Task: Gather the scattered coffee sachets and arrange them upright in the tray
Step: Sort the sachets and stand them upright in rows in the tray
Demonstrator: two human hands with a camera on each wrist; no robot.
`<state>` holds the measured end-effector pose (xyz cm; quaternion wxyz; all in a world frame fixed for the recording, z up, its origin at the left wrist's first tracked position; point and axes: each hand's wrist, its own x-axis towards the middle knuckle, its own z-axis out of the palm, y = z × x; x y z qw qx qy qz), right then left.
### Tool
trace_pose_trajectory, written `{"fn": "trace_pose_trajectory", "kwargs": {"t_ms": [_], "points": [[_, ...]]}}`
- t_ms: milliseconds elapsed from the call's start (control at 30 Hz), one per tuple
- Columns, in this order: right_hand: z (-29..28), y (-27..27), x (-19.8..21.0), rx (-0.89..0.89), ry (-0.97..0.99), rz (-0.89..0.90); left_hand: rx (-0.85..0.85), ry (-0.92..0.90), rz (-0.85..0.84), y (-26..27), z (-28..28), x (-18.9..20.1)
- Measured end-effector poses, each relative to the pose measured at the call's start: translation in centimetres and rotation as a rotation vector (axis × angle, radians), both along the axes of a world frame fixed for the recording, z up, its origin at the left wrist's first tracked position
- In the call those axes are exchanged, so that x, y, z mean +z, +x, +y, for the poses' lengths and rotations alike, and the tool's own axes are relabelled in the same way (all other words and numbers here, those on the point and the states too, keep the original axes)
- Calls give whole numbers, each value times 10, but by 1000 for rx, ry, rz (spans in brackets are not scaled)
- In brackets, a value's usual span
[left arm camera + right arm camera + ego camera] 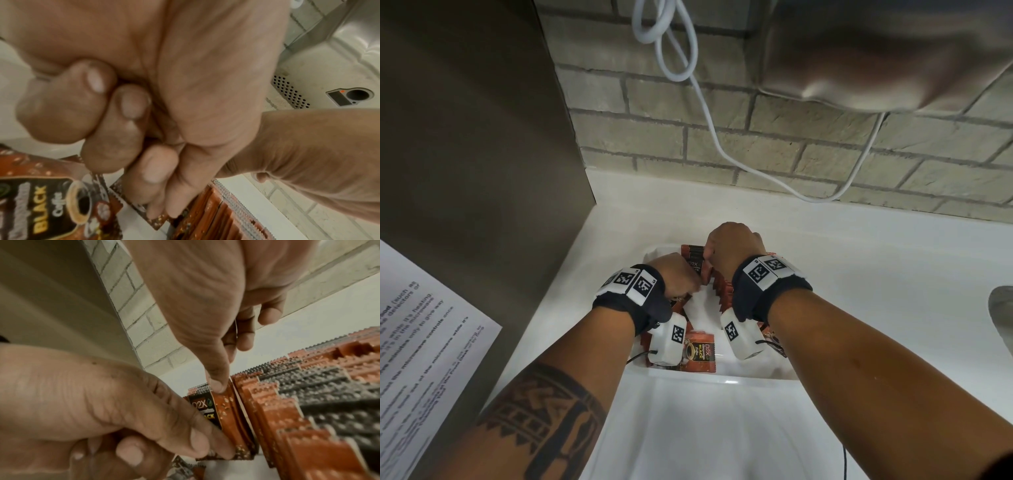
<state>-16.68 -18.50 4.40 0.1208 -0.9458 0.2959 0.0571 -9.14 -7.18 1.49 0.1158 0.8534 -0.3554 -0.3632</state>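
Note:
A white tray [722,378] sits on the white counter with both hands inside it. A small stack of brown-orange coffee sachets [693,257] [230,415] stands upright at the tray's far left. My right hand [732,250] [223,369] pinches its top, thumb in front. My left hand [681,279] [156,186] [207,446] pinches its lower corner. A row of upright sachets [298,402] [722,291] [218,217] fills the tray's right side. A loose sachet [698,353] [47,203] lies flat at the tray's near end, partly under my wrists.
A steel appliance wall [465,137] rises on the left with a printed notice [414,359] on it. A white cable [709,120] hangs down the brick wall [825,150]. A metal housing [893,51] overhangs at top right. A grey object [1001,315] shows at the right edge.

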Motion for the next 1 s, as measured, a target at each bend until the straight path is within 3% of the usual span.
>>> {"fn": "trace_pose_trajectory", "kwargs": {"t_ms": [400,567,667,767,867,1000], "points": [[6,-12,17,22,18,-26,-59,53,-39,2,6,11],[19,-35,50,61,93,-135,-117,61,-199,0,19,27],[40,-66,62,157,176,-66,-212,122,-283,-6,28,29],[69,-98,48,222,321,53,-289,216,-324,-12,30,27],[91,-114,20,243,307,177,-318,273,-327,-18,29,25],[102,-118,-11,196,331,197,-269,308,-340,-27,27,24]]}}
